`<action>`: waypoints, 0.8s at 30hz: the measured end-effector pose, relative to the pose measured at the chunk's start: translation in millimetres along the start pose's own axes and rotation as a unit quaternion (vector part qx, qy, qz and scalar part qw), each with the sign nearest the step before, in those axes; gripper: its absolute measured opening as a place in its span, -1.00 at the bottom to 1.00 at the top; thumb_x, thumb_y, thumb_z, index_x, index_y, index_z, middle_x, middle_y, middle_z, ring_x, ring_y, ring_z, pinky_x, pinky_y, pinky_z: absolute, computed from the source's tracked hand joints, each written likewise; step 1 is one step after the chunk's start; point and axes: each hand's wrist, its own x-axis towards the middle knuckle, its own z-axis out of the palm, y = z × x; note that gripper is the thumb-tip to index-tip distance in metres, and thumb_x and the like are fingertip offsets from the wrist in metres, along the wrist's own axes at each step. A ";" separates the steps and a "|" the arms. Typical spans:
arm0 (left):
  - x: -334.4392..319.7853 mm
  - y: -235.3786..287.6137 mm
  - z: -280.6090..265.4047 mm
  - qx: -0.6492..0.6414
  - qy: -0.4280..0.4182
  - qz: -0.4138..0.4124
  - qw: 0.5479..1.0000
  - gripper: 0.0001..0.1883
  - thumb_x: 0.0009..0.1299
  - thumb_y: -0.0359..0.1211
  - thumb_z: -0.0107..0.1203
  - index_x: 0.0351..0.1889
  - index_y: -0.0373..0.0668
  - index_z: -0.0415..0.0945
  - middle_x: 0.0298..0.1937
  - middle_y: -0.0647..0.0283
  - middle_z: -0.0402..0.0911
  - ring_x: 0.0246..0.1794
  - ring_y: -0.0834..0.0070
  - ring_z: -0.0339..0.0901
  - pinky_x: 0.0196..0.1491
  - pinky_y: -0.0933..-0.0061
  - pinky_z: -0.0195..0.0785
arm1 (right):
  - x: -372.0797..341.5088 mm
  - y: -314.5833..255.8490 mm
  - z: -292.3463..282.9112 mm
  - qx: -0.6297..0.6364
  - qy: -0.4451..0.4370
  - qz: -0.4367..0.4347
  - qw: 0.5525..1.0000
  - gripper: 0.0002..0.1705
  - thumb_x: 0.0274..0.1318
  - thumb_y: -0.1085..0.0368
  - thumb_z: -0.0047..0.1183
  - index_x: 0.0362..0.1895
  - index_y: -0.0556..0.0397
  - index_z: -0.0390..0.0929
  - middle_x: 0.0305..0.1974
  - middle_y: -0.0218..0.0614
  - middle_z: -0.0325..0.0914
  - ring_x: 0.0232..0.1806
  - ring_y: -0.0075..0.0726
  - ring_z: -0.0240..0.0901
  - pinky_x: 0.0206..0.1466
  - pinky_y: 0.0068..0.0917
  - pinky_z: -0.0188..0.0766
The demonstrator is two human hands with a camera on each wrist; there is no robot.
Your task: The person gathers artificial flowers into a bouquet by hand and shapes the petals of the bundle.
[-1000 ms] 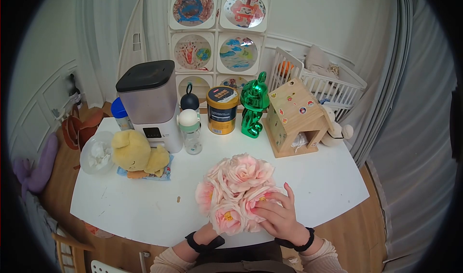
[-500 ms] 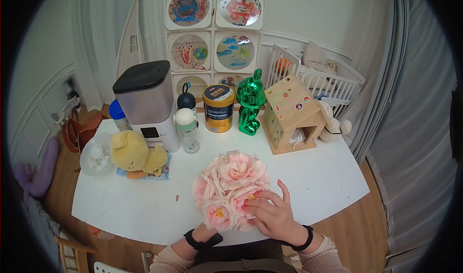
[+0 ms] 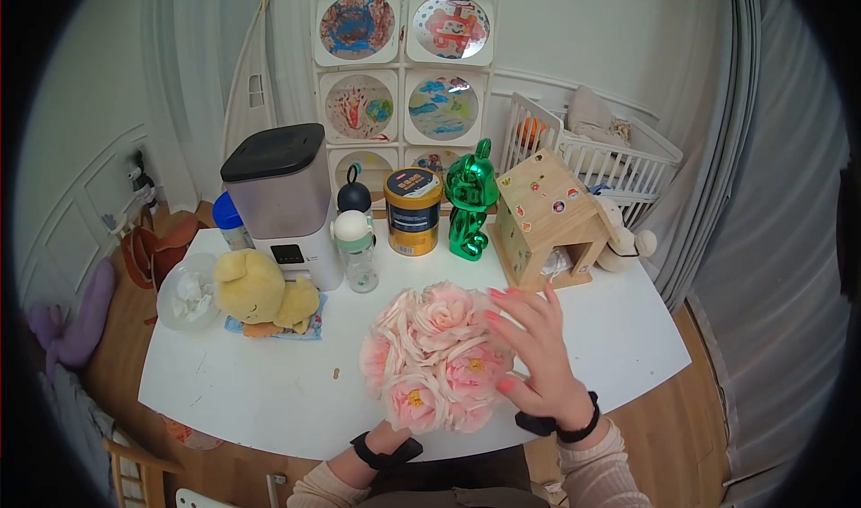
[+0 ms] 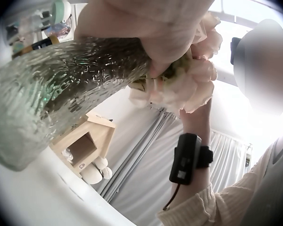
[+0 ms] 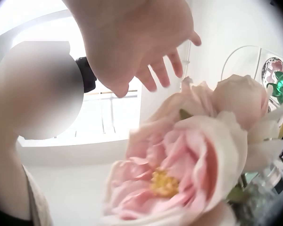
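Observation:
A bunch of pink roses (image 3: 435,333) with yellow centres stands at the table's front edge. In the left wrist view its ribbed clear glass vase (image 4: 61,89) is tilted, and my left hand (image 4: 148,23) grips it by the neck just under the blooms. From the head view most of that hand is hidden beneath the petals. My right hand (image 3: 541,351) is at the right side of the bunch, fingers spread and slightly bent, holding nothing. In the right wrist view, the fingers (image 5: 159,71) hang above a large open rose (image 5: 179,165).
Along the white table's (image 3: 619,347) back stand a food dispenser (image 3: 285,203), a clear bottle (image 3: 360,257), a gold-and-black tin (image 3: 413,212), a shiny green figure (image 3: 471,203) and a wooden toy house (image 3: 547,217). A yellow plush toy (image 3: 256,288) lies at left beside a bowl (image 3: 175,306).
My right hand has lifted off the lower right rose, moving up and right, and its fingers have spread. The left hand still holds the vase. The head view has shifted slightly.

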 end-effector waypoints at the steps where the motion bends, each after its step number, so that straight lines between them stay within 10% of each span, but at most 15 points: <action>1: 3.3 0.8 1.8 0.005 0.001 0.000 1.000 -0.40 0.37 -0.12 -0.03 0.28 -0.15 0.06 0.26 0.19 0.19 0.25 0.41 0.17 0.27 0.39 0.05 | 10.6 7.2 2.9 -0.068 -0.110 -0.013 0.991 -0.47 -0.06 0.05 0.05 0.03 -0.01 0.42 0.05 -0.38 0.41 0.16 -0.21 0.23 0.33 0.17 -0.42; 2: 0.1 -1.0 -0.3 0.011 0.003 0.002 1.000 -0.40 0.37 -0.12 -0.03 0.28 -0.15 0.07 0.26 0.19 0.19 0.25 0.41 0.18 0.26 0.39 0.05 | 16.9 13.0 8.4 -0.135 -0.218 -0.028 0.966 -0.45 -0.08 0.04 0.07 0.04 -0.03 0.42 0.06 -0.39 0.40 0.18 -0.21 0.21 0.32 0.19 -0.40; 12: -12.4 -25.6 -13.8 0.051 0.001 0.032 0.998 -0.42 0.36 -0.14 -0.02 0.27 -0.15 0.09 0.25 0.19 0.21 0.24 0.42 0.19 0.26 0.40 0.07 | -5.2 34.2 16.7 -0.063 -0.255 0.030 0.965 -0.47 -0.02 0.06 0.02 0.08 -0.08 0.43 0.04 -0.34 0.45 0.19 -0.17 0.25 0.34 0.10 -0.29; 14: -17.4 -29.9 -21.8 0.055 -0.007 0.030 0.998 -0.42 0.36 -0.14 -0.01 0.27 -0.16 0.09 0.24 0.19 0.22 0.24 0.42 0.20 0.25 0.40 0.07 | -15.3 48.7 16.7 0.170 -0.126 0.109 0.971 -0.48 0.06 0.05 -0.05 0.09 0.00 0.41 0.12 -0.22 0.37 0.23 -0.10 0.19 0.34 0.00 -0.20; 17: -10.7 -25.2 -30.1 0.059 -0.014 0.024 0.998 -0.43 0.36 -0.15 -0.01 0.26 -0.16 0.10 0.24 0.19 0.23 0.23 0.42 0.20 0.25 0.40 0.07 | -33.9 61.0 32.4 0.150 0.083 0.114 0.979 -0.50 0.11 0.07 -0.11 0.08 0.08 0.40 0.17 -0.10 0.28 0.26 0.00 0.11 0.32 -0.07 -0.12; 20: 3.5 -16.9 -28.5 0.071 -0.018 0.014 0.997 -0.43 0.36 -0.15 -0.01 0.26 -0.16 0.11 0.24 0.19 0.23 0.23 0.42 0.21 0.25 0.40 0.08 | -54.4 62.3 46.4 0.086 -0.031 0.051 0.994 -0.53 0.10 0.14 -0.09 0.06 0.11 0.39 0.19 -0.05 0.24 0.28 0.06 0.05 0.30 -0.08 -0.09; 24: -3.6 -20.3 -30.8 0.087 -0.021 -0.005 0.996 -0.43 0.36 -0.16 0.00 0.26 -0.16 0.12 0.23 0.19 0.24 0.22 0.42 0.21 0.24 0.40 0.08 | -76.1 66.2 61.4 0.217 0.023 0.113 0.969 -0.58 -0.04 0.41 0.03 0.00 0.11 0.39 0.17 -0.07 0.26 0.30 -0.01 0.02 0.29 -0.18 -0.05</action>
